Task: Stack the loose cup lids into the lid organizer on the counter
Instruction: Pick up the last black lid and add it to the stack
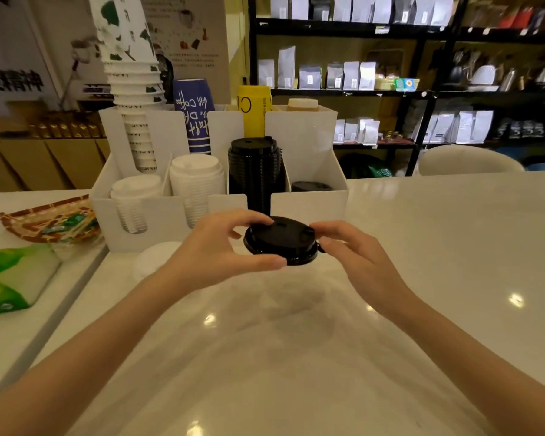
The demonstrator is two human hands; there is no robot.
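A black cup lid (280,240) is held just above the white counter, in front of the white lid organizer (309,206). My left hand (214,243) pinches its left rim, thumb underneath. My right hand (350,247) touches its right edge with the fingertips. In the organizer, a tall stack of black lids (254,171) fills the third front slot. A low black lid (310,186) lies in the right slot. Two stacks of white lids (197,177) fill the left slots. A loose white lid (155,259) lies on the counter, partly behind my left forearm.
Paper cup stacks, white (136,99), blue (194,114) and yellow (254,110), stand in the organizer's back slots. A woven basket (44,221) and a green packet (7,278) lie on the lower ledge at left. Shelves of bags stand behind the counter.
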